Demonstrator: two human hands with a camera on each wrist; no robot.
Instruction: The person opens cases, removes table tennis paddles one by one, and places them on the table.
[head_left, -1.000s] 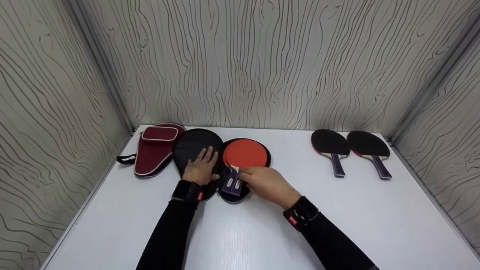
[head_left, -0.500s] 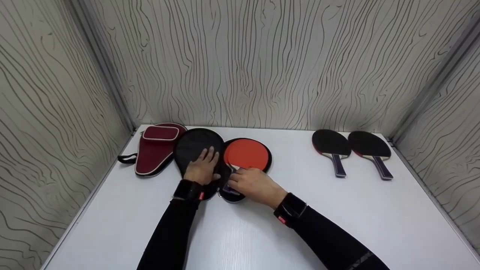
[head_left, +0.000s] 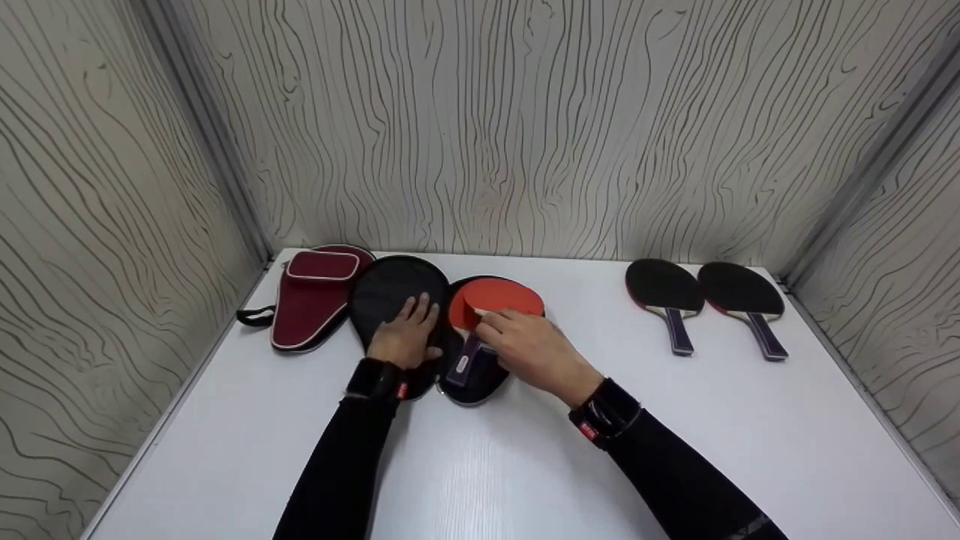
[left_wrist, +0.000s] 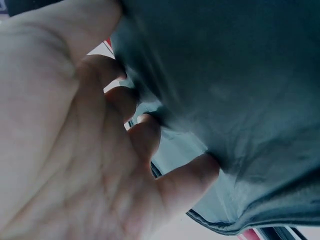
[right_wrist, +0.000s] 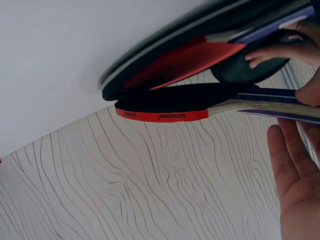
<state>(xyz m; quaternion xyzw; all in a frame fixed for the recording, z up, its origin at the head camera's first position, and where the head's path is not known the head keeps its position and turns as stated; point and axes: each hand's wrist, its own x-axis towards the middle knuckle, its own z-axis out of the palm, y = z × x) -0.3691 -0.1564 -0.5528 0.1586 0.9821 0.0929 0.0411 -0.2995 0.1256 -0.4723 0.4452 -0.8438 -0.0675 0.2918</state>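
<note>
My left hand [head_left: 405,339] rests with straight fingers on the black lining of an opened case lid [head_left: 391,289]. In the left wrist view its fingertips press into the dark lining [left_wrist: 240,90]. My right hand [head_left: 536,351] pinches the handle of a table tennis paddle [head_left: 504,295], red face up. The right wrist view shows this paddle [right_wrist: 170,116] tilted, its handle end raised. Beneath it, a second red-faced paddle [head_left: 463,360] lies in the case's other half [head_left: 489,381]. My right hand hides part of both paddles.
A dark red paddle case [head_left: 309,307] with a small pocket and black strap lies at the left, beside the opened lid. Two black-faced paddles [head_left: 664,286] [head_left: 741,289] lie at the right of the white table [head_left: 480,465]. Wood-patterned panels [head_left: 480,135] stand around the table.
My right hand has taken the upper paddle by its handle and lifted that end, shifting it right and off the lower paddle. The left hand has stayed in place.
</note>
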